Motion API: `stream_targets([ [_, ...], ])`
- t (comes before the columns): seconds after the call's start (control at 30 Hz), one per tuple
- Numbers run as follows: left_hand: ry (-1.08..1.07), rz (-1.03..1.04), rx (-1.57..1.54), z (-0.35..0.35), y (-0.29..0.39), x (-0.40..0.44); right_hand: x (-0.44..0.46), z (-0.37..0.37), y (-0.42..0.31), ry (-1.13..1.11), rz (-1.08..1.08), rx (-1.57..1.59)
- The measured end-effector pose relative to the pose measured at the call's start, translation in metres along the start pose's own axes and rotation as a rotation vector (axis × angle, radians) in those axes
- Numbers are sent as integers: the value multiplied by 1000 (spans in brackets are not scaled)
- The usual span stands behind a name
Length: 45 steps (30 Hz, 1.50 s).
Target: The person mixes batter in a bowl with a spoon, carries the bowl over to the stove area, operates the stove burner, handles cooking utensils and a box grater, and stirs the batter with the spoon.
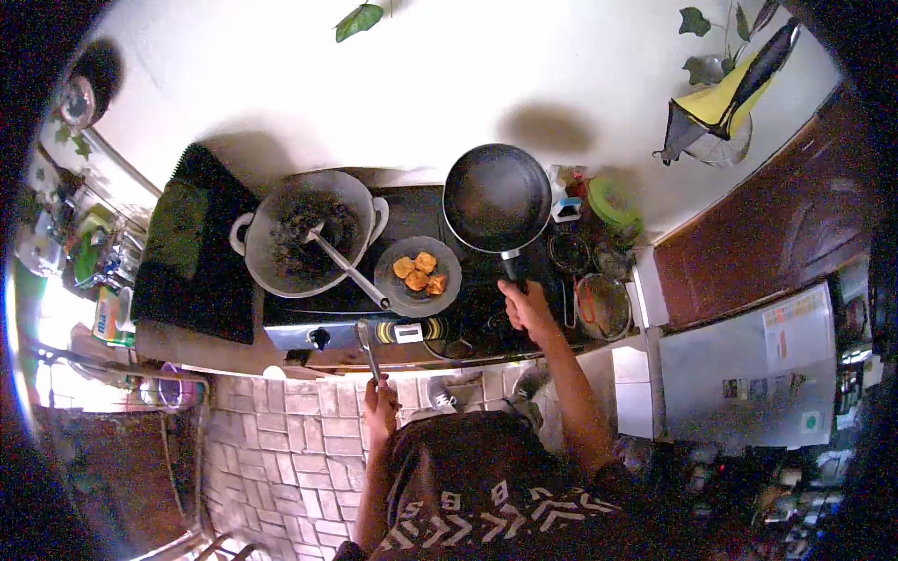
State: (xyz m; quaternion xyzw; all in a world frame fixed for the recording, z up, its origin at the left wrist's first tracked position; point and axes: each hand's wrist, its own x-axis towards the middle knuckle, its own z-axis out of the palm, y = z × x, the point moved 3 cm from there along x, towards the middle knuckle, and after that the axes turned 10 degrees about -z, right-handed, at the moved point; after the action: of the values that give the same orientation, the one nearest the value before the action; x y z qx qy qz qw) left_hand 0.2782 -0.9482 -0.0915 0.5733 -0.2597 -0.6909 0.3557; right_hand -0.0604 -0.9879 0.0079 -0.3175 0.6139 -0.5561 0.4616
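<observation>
My right hand (pixel 528 310) is closed around the handle of a black frying pan (pixel 497 198) over the right side of the stove. Only a brownish sheen shows inside the pan. In my left hand (pixel 381 408) is a slim metal utensil (pixel 370 353), pointing up at the stove's front edge; its exact kind is unclear. Between the pans sits a grey plate (pixel 393 292) with several golden-brown fried pieces (pixel 420 272). To its left stands a large two-handled wok (pixel 271 268) with dark contents, and a ladle-like utensil (pixel 348 266) leans in it.
The stove (pixel 299 337) has a knob on its front. A black panel (pixel 192 257) stands at its left. Right of the stove are a glass lid (pixel 603 307), a green container (pixel 613 204) and bottles. A white fridge (pixel 748 374) stands at right; brick paving (pixel 281 449) lies below.
</observation>
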Motion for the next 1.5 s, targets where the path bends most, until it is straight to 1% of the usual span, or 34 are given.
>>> stream_targets([
  [0.07, 7, -16, 16, 1, -1, 2, -8, 5, 5, -10, 1, 31],
  [0.13, -41, 18, 39, 0, -4, 1, -13, 9, 10, -28, 7, 60],
  [0.2, -33, 3, 35, -1, -5, 1, -15, 8, 18, 32, -28, -3],
  [0.23, -51, 8, 94, -2, -5, -1, -15, 6, 26, 30, -23, 0],
  [0.27, -66, 11, 150, -2, -5, -3, -14, 1, 33, 118, -88, -175],
  [0.3, -50, 73, 247, 3, 4, -11, -15, -4, 37, 201, -153, -351],
  [0.33, -38, 68, 243, 0, 2, -11, -22, -7, 33, 189, -148, -351],
  [0.4, -147, 128, 373, -1, -1, -9, -34, -11, 24, 107, -122, -369],
  [0.43, -95, 154, 476, 4, 3, -11, -39, -10, 16, 248, -320, -449],
  [0.47, -123, 176, 459, 2, -5, -4, -45, -9, 8, 404, -505, -556],
  [0.53, -40, 224, 658, 15, 12, -11, -47, -15, 5, 252, -258, -511],
  [0.57, -38, 218, 658, 23, 23, -16, -49, -19, 9, 249, -253, -512],
  [0.63, 4, 269, 808, 39, 46, -19, -51, -23, 28, 167, -50, -483],
  [0.67, 9, 269, 806, 41, 45, -11, -53, -21, 33, 161, -52, -484],
  [0.73, 97, 447, 991, 49, 47, 5, -63, -18, 31, 298, -475, -434],
  [0.77, 128, 499, 964, 56, 51, 10, -64, -27, 52, 294, -477, -432],
  [0.8, 132, 500, 963, 63, 56, 15, -61, -43, 85, 285, -551, -544],
  [0.87, 203, 479, 1131, 73, 62, 25, -65, -44, 90, 277, -625, -656],
  [0.9, 179, 467, 1125, 75, 61, 35, -73, -35, 73, 282, -438, -500],
  [0.93, 179, 469, 1123, 79, 66, 35, -75, -34, 77, 281, -347, -421],
  [0.97, 235, 512, 1113, 83, 70, 33, -76, -33, 81, 286, -256, -344],
  [1.0, 290, 554, 1102, 86, 76, 31, -76, -39, 109, 339, -186, -376],
  [1.03, 265, 506, 1137, 86, 79, 33, -77, -39, 111, 368, -154, -393],
  [1.07, 264, 510, 1136, 86, 79, 36, -78, -40, 113, 395, -120, -408],
  [1.13, 207, 612, 990, 85, 79, 40, -94, -13, 70, 255, 140, -123],
  [1.2, 196, 624, 990, 88, 82, 40, -97, -3, 57, 249, 132, -85],
  [1.27, 254, 757, 918, 87, 76, 50, -98, 0, 56, 248, 183, -57],
  [1.3, 258, 760, 914, 87, 75, 54, -97, 0, 58, 246, 179, -58],
  [1.37, 305, 699, 963, 83, 71, 63, -92, 0, 65, 195, 147, 0],
  [1.4, 306, 701, 961, 84, 76, 58, -89, 1, 66, 194, 145, 0],
  [1.47, 298, 607, 1074, 84, 89, 47, -83, 7, 65, 197, 81, -32],
  [1.5, 266, 547, 1108, 81, 83, 60, -76, 4, 75, 199, 82, -29],
])
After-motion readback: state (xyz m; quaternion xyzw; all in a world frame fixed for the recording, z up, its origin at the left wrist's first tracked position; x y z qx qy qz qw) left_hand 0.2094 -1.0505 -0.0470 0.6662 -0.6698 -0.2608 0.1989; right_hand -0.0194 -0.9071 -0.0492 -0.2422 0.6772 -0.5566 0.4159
